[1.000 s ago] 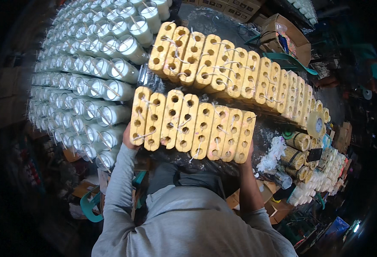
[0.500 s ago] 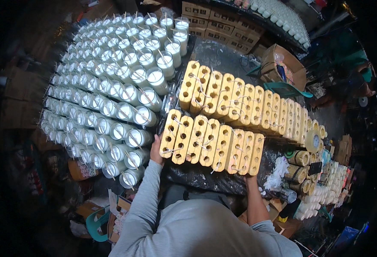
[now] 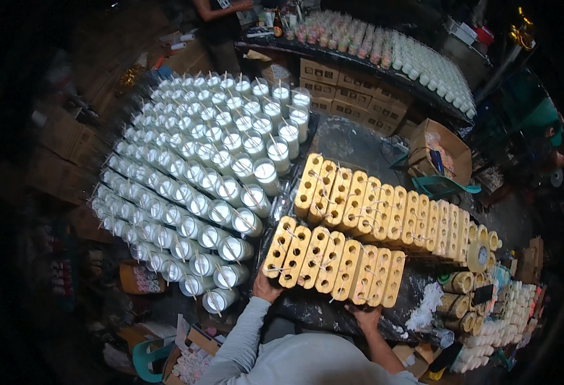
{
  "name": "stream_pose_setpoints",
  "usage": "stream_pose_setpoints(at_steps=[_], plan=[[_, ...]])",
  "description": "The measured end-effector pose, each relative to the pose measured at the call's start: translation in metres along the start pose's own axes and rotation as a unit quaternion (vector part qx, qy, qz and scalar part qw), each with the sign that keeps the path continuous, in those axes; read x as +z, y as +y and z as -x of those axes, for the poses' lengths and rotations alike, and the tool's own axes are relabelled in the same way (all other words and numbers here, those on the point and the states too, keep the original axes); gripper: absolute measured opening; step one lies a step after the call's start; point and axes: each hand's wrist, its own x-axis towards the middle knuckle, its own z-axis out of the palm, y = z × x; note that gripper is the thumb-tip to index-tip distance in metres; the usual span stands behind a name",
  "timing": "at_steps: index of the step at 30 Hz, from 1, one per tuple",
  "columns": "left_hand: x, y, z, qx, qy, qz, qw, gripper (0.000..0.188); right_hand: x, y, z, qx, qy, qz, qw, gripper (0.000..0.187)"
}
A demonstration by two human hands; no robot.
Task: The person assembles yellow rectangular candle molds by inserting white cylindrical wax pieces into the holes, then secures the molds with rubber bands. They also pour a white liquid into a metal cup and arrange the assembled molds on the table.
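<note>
A front row of several yellow block moulds (image 3: pixel 347 270), pierced with round holes and threaded with white wicks, stands in front of me. My left hand (image 3: pixel 267 287) grips the near left corner of this row, its fingers partly hidden by the blocks. At the row's near edge, toward its right end, my right hand (image 3: pixel 365 316) rests with the thumb apart; its other fingers are partly hidden. A longer row of like moulds (image 3: pixel 375 215) lies just behind. To the left stand many glass jars of white wax (image 3: pixel 230 249), each with a stick across its mouth.
White scraps (image 3: pixel 425 307) and a tape roll (image 3: pixel 478 255) are at the right, near yellow cylinders (image 3: pixel 458 282). Beyond the table stand stacked cartons (image 3: pixel 359 93) and an open cardboard box (image 3: pixel 449 154). A person (image 3: pixel 221 25) stands at the far side. A green chair (image 3: pixel 148 362) is low left.
My view has tilted up, so the whole scene sits lower and farther right. My right hand, mostly hidden behind the blocks before, now shows at their near edge. My left hand stays at the left corner.
</note>
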Motion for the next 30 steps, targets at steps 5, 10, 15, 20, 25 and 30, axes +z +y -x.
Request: stream_pose_setpoints(at_steps=[5,10,15,20,25,30], plan=[[0.01,-0.021,-0.01,0.057,-0.006,-0.048,0.997,0.078,0.047,0.048,-0.01,-0.193,0.045,0.213,0.957,0.088],[0.003,-0.008,-0.021,0.072,-0.021,-0.05,0.996,0.068,0.088,0.101,-0.038,0.08,-0.02,-0.698,0.712,0.06],[0.003,-0.001,-0.035,0.12,0.001,-0.09,0.989,0.061,0.095,0.101,-0.041,0.034,0.033,-0.563,0.825,0.04],[0.005,-0.005,-0.029,0.057,-0.029,-0.089,0.994,0.061,0.07,0.081,-0.033,-0.184,0.085,0.126,0.971,0.052],[0.01,0.004,-0.015,0.014,0.015,0.007,1.0,0.092,0.04,0.035,-0.012,-0.15,0.05,0.086,0.984,0.082],[0.005,0.007,0.003,-0.018,0.003,0.019,1.0,0.115,0.023,0.013,0.006,-0.078,0.057,-0.098,0.99,0.083]])
